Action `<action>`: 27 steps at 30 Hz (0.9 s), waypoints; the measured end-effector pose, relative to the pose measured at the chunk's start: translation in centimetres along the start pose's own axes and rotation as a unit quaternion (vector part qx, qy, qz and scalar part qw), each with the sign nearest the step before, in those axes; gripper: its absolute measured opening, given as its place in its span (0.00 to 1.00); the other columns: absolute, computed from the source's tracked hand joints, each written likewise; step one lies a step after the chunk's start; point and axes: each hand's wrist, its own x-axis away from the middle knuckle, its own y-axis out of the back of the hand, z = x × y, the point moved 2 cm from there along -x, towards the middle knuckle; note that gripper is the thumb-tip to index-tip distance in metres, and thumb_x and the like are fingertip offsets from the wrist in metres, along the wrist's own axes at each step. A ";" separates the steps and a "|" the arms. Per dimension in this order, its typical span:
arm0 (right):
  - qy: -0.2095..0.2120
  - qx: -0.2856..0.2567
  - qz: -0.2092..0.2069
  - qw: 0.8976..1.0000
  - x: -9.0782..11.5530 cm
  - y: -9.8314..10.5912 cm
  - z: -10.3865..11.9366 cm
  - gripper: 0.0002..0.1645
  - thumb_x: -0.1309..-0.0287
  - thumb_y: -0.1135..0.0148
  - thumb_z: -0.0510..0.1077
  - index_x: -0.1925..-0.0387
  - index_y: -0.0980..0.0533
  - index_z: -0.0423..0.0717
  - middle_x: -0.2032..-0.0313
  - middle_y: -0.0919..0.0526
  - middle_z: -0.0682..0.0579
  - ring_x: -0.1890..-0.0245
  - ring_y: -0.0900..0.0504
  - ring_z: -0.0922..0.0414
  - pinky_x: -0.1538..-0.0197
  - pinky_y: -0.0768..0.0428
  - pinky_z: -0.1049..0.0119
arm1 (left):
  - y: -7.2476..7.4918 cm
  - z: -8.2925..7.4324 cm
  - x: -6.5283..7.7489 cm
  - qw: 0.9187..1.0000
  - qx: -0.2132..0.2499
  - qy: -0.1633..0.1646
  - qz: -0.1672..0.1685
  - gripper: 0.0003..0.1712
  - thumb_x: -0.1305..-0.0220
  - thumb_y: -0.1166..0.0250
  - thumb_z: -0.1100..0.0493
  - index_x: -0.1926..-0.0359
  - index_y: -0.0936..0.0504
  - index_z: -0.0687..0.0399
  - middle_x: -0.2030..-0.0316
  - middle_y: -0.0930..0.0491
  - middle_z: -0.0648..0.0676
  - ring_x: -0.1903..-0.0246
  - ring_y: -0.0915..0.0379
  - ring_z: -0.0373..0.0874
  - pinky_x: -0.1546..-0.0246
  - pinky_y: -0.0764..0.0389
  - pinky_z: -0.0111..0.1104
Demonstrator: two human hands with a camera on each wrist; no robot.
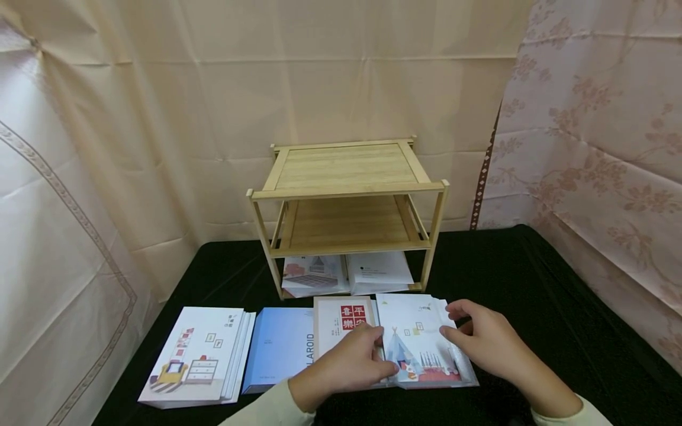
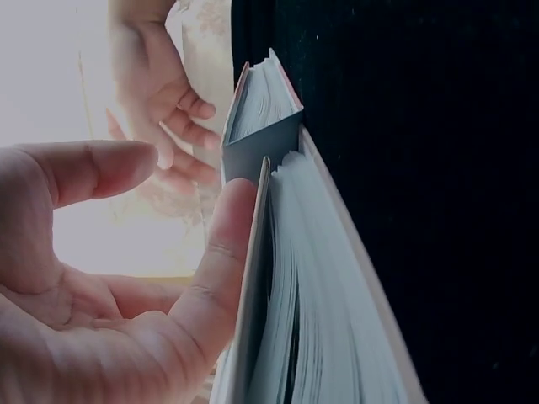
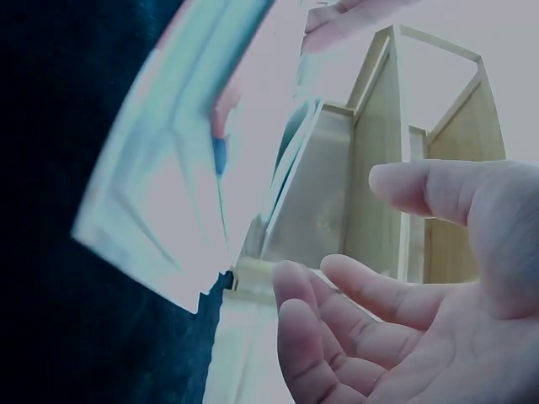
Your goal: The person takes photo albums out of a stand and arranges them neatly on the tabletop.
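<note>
1. The white hardcover book with a tent drawing (image 1: 415, 337) lies cover up at the right end of a row on the table, between the two hands; further cover edges show at its right.
2. The left hand (image 1: 351, 358), thumb and fingers spread and pinching nothing, lies over the cream book with red characters (image 1: 333, 334); its thumb reaches the tent book's lower left edge.
3. The right hand (image 1: 482, 340) is at the tent book's right edge, thumb and fingers parted; whether a fingertip touches the cover, I cannot tell.
4. Left of the cream book lies a blue book (image 1: 279, 349) lettered "LAROID", then a white book with an armchair drawing (image 1: 197, 352).
5. Behind the row stands a pale wooden rack (image 1: 346, 168), with a white book with a pinkish drawing (image 1: 317, 275) and a plainer white book (image 1: 379, 271) side by side at its bottom.
6. Black cloth (image 1: 533, 296) covers the table; a cream curtain (image 1: 330, 77) hangs behind, a floral curtain (image 1: 602, 148) at right.
</note>
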 end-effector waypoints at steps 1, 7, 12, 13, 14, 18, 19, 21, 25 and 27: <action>0.003 0.000 0.000 1.000 -0.3 0.0 0.2 0.32 0.38 0.29 0.55 0.38 0.24 0.43 0.47 0.16 0.44 0.61 0.16 0.60 0.60 0.15 0.60 | 0.1 0.0 0.0 1.000 -0.006 0.000 -0.003 0.19 0.43 0.26 0.55 0.55 0.18 0.61 0.71 0.26 0.50 0.78 0.35 0.33 0.82 0.32 0.24; 0.013 -0.013 0.008 1.000 -1.7 -0.2 1.1 0.32 0.38 0.30 0.55 0.38 0.24 0.44 0.46 0.17 0.45 0.58 0.16 0.58 0.61 0.15 0.60 | 0.9 0.1 0.0 0.999 -0.009 0.021 -0.027 0.28 0.41 0.26 0.53 0.46 0.20 0.70 0.59 0.24 0.57 0.74 0.29 0.34 0.74 0.25 0.26; 0.023 -0.021 0.008 0.999 -2.5 -0.4 2.0 0.30 0.37 0.30 0.55 0.39 0.24 0.44 0.46 0.17 0.46 0.55 0.16 0.55 0.60 0.15 0.60 | 1.6 0.2 -0.3 0.998 -0.025 0.030 -0.056 0.38 0.41 0.26 0.52 0.36 0.24 0.72 0.58 0.23 0.57 0.68 0.29 0.36 0.67 0.24 0.28; 0.026 -0.023 0.007 0.999 -2.7 -0.4 2.1 0.30 0.37 0.30 0.54 0.39 0.24 0.44 0.46 0.16 0.46 0.54 0.16 0.55 0.60 0.15 0.60 | 1.8 0.3 -0.4 0.997 -0.027 0.029 -0.061 0.38 0.41 0.26 0.52 0.36 0.24 0.72 0.59 0.22 0.57 0.68 0.29 0.36 0.67 0.24 0.28; 0.026 -0.025 0.006 0.999 -2.8 -0.4 2.3 0.30 0.37 0.30 0.54 0.39 0.23 0.44 0.46 0.16 0.46 0.54 0.16 0.54 0.60 0.15 0.61 | 1.9 0.3 -0.5 0.997 -0.027 0.025 -0.065 0.35 0.40 0.27 0.53 0.38 0.23 0.72 0.61 0.22 0.57 0.69 0.28 0.37 0.67 0.24 0.28; 0.031 -0.039 0.008 0.999 -3.3 -0.5 2.6 0.30 0.38 0.30 0.53 0.39 0.24 0.43 0.46 0.16 0.45 0.53 0.16 0.53 0.59 0.15 0.60 | 2.7 0.6 -1.0 0.995 -0.037 0.020 -0.088 0.22 0.40 0.28 0.54 0.52 0.18 0.67 0.66 0.22 0.55 0.70 0.30 0.37 0.70 0.26 0.29; 0.031 -0.042 0.009 0.999 -3.4 -0.5 2.7 0.31 0.38 0.29 0.53 0.39 0.24 0.43 0.46 0.17 0.44 0.52 0.16 0.52 0.58 0.15 0.60 | 2.8 0.7 -1.2 0.995 -0.041 0.020 -0.094 0.19 0.40 0.29 0.55 0.56 0.18 0.66 0.66 0.22 0.55 0.70 0.30 0.38 0.70 0.27 0.29; 0.032 -0.049 0.010 0.998 -3.6 -0.5 2.8 0.32 0.38 0.29 0.53 0.38 0.25 0.42 0.45 0.17 0.43 0.51 0.16 0.51 0.57 0.14 0.59 | 3.2 0.8 -1.5 0.993 -0.047 0.023 -0.103 0.17 0.39 0.30 0.55 0.57 0.18 0.64 0.67 0.23 0.56 0.69 0.31 0.39 0.70 0.28 0.29; 0.028 -0.055 0.013 0.998 -4.0 -0.5 3.0 0.35 0.39 0.29 0.53 0.36 0.26 0.40 0.42 0.19 0.39 0.48 0.17 0.48 0.54 0.14 0.55 | 3.8 1.0 -1.9 0.991 -0.044 0.040 -0.121 0.25 0.38 0.30 0.55 0.46 0.19 0.68 0.62 0.22 0.58 0.65 0.30 0.41 0.64 0.26 0.31; 0.029 -0.062 0.011 0.998 -4.3 -0.6 2.9 0.36 0.39 0.30 0.53 0.35 0.27 0.39 0.41 0.20 0.38 0.46 0.17 0.46 0.51 0.14 0.52 | 4.1 1.1 -2.0 0.989 -0.033 0.051 -0.132 0.32 0.38 0.31 0.55 0.37 0.24 0.70 0.58 0.22 0.59 0.62 0.28 0.42 0.61 0.24 0.33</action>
